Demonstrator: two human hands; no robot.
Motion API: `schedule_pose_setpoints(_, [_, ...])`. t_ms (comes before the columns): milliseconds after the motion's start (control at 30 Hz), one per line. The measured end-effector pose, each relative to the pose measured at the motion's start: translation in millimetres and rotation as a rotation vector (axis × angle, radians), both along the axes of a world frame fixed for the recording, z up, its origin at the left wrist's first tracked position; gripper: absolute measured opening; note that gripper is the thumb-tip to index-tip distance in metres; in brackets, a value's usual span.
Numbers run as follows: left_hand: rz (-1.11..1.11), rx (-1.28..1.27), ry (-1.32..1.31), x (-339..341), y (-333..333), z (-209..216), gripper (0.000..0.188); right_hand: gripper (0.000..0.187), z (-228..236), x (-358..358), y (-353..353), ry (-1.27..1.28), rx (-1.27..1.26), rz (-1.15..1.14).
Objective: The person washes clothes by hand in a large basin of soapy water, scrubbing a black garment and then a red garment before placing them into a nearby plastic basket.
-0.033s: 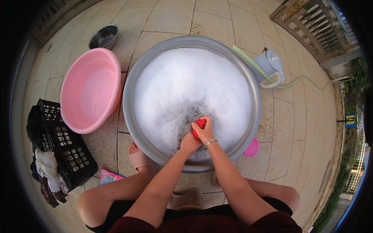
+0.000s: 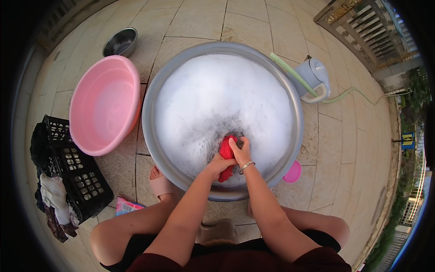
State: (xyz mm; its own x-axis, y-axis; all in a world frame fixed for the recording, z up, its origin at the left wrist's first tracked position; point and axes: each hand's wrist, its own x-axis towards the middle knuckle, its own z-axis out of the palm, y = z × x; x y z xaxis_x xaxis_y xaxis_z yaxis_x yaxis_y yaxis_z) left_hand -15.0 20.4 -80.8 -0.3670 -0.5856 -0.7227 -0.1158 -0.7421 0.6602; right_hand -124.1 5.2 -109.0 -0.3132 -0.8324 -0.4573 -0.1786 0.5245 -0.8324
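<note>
A small red cloth garment (image 2: 226, 156), wet and bunched into a crumpled wad, sits at the six o'clock edge of a large round grey metal basin (image 2: 152, 102). The basin is filled nearly to its rim with white soap foam (image 2: 217, 97); the foam thins to grey, bubbly water right around the cloth.
</note>
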Motion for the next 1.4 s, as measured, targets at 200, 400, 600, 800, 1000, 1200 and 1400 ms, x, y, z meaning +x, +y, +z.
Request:
schedule_pose_setpoints(200, [0.152,0.323,0.340,30,-16,-10,0.025,0.028,-13,-15,22,-0.543,0.201,-0.060])
schedule_pose_setpoints(400, [0.377,0.161,-0.148,76,-37,-19,0.020,0.037,-17,-81,6,-0.355,0.069,-0.218])
schedule_pose_setpoints(600, [-0.195,-0.496,-1.032,90,-20,-72,0.022,0.029,-43,-63,13,0.740,-0.133,0.372])
schedule_pose_setpoints(800, [0.765,0.211,0.186,31,-13,-19,0.050,0.019,-32,-51,-5,0.785,-0.208,0.825])
schedule_pose_setpoints(1000, [0.804,0.273,0.567,12,-19,-23,0.018,0.040,36,40,11,-0.032,-0.158,0.193])
schedule_pose_setpoints(1200, [0.849,0.217,0.212,-20,-13,6,0.016,0.037,40,21,-13,0.144,-0.040,-0.079])
schedule_pose_setpoints(1400, [0.732,-0.182,0.071,20,-10,-21,0.018,0.034,32,47,16,0.189,-0.178,0.217])
